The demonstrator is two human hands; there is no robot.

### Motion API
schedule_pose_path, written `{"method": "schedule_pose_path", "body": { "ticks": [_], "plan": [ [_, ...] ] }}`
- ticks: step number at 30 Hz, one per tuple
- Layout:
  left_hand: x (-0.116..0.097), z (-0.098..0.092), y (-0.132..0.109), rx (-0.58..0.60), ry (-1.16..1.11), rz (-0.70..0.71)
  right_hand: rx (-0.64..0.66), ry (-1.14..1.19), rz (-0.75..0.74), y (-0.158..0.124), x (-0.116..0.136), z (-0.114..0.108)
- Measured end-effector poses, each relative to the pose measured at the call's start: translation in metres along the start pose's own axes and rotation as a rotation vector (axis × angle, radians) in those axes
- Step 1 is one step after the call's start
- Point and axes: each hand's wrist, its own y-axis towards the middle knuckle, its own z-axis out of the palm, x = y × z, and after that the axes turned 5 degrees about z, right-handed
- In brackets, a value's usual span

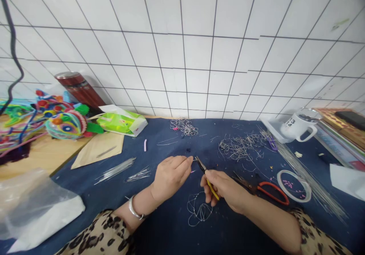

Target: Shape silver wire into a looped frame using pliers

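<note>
In the middle of the dark blue cloth (173, 228), my right hand (219, 186) is closed around yellow-handled pliers (211, 188). The plier jaws point up and left, close to the fingertips of my left hand (172, 173). My left fingers are pinched together on a thin wire (195, 160) whose short end shows beside the jaws; the rest is hidden by the hand. Below both hands lies a shape of bent wire loops (199, 211). Bundles of cut wires (115, 170) and shorter wire pieces (138, 174) rest left of my left hand.
Tangled wire (242, 146) and red-handled scissors (273, 192) lie to the right, near a round dish (294, 186) with pink bits and long wires (310, 179). A white mug (299, 126) stands at the back right. Green tissue packet (122, 121) and plastic bag (40, 209) are left.
</note>
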Motion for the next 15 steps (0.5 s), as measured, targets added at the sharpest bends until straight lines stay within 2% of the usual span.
{"method": "schedule_pose_path", "body": {
  "ticks": [5,8,11,15],
  "plan": [
    [0.002,0.0,-0.001,0.026,0.001,0.002,-0.019,-0.035,-0.014,-0.002,0.0,-0.001],
    [0.001,0.002,-0.001,0.03,-0.079,-0.035,-0.045,-0.046,0.001,-0.002,0.002,-0.002],
    [0.001,0.002,0.004,0.061,-0.291,-0.148,-0.062,-0.067,0.011,-0.002,0.004,-0.005],
    [0.0,0.001,0.012,0.078,-0.63,-0.405,-0.109,-0.153,0.004,0.0,0.006,-0.009]
  ]
}}
